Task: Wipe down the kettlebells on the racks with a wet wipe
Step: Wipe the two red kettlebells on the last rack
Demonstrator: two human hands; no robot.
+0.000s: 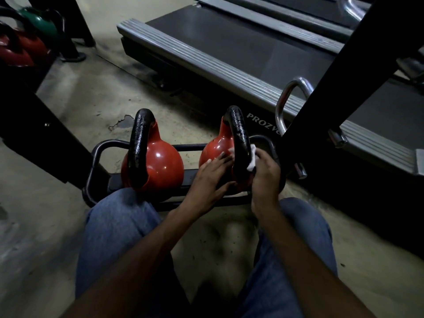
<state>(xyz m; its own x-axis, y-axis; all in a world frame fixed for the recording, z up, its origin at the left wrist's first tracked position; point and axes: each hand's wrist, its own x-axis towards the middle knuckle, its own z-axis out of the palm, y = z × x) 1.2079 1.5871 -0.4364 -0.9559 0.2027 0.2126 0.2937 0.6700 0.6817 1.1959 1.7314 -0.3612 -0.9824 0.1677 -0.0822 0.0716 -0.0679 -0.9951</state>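
Two red kettlebells with black handles stand on the low black rack [96, 154]. The left kettlebell [158, 161] is untouched. On the right kettlebell [214, 148] my left hand [210, 177] rests with straight fingers spread over the red body. My right hand [266, 173] holds a white wet wipe [252, 157] wrapped round the lower part of that bell's black handle [239, 134]. A bit of the wipe also shows left of the handle.
A grey treadmill [229, 56] lies just behind the rack. Black rack uprights [339, 72] rise at right and left. More red and green kettlebells [27, 35] sit at the upper left. My knees in blue jeans [119, 221] are close to the rack, on a concrete floor.
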